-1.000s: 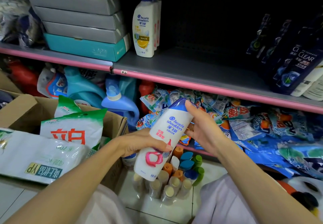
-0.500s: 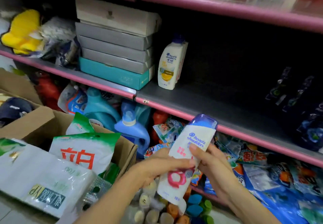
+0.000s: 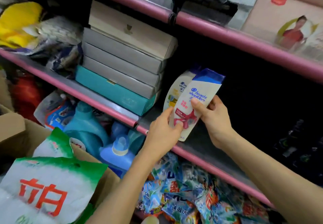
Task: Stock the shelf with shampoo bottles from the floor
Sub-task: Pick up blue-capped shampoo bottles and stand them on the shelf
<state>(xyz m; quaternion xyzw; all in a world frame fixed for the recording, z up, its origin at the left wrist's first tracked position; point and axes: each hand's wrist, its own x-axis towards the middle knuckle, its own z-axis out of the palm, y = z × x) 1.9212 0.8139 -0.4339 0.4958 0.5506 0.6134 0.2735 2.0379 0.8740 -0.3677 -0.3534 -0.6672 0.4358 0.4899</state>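
Head view shows both your hands on one shampoo bottle [image 3: 195, 101], white with a blue cap and a red ribbon on its label. Your left hand [image 3: 162, 134] pinches its lower edge, thumb on the front, fingers behind. Your right hand [image 3: 214, 118] grips its right side, thumb pressed across the label. You hold the bottle tilted, its base at the front of the middle shelf [image 3: 201, 146]; whether it touches the shelf I cannot tell. Just behind it stands a second shampoo bottle [image 3: 176, 90] with a yellow label. Left of that is a stack of flat boxes [image 3: 122, 66], grey on teal. Below the shelf sit blue detergent jugs [image 3: 117, 153] and bright sachets [image 3: 183, 194]; a green-and-white bag [image 3: 47, 185] fills a cardboard box at lower left.
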